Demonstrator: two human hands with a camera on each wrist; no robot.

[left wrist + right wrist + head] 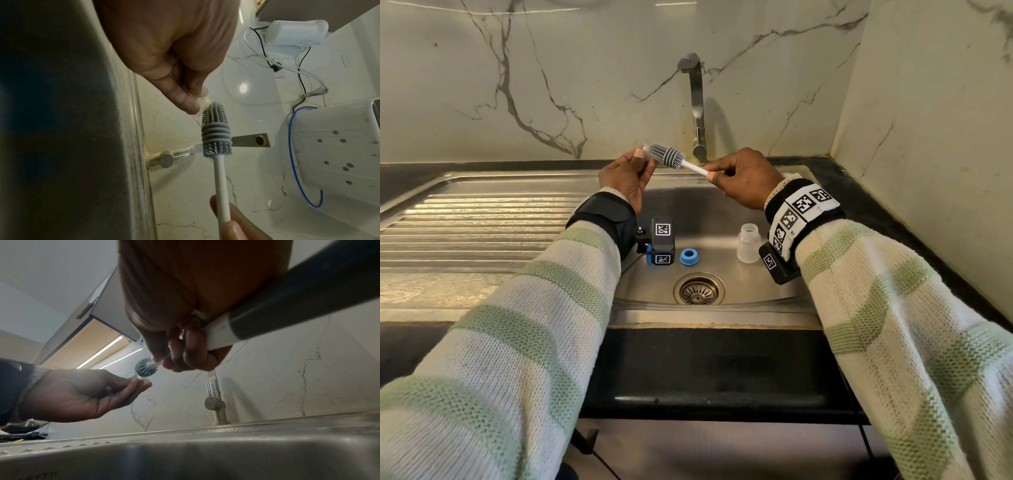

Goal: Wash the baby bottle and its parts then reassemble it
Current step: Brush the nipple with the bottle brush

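Above the sink (pixel 722 212), the left hand (pixel 625 178) pinches a clear nipple (pixel 202 104) at the brush (pixel 666 156) tip; the right hand (pixel 744 178) grips the brush's handle. The bottle (pixel 748 243) and blue ring (pixel 689 257) stand in the basin.

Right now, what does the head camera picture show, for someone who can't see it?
Above a steel sink, the right hand holds a bottle brush against a small clear part pinched by the left hand. A bottle and blue ring sit below.
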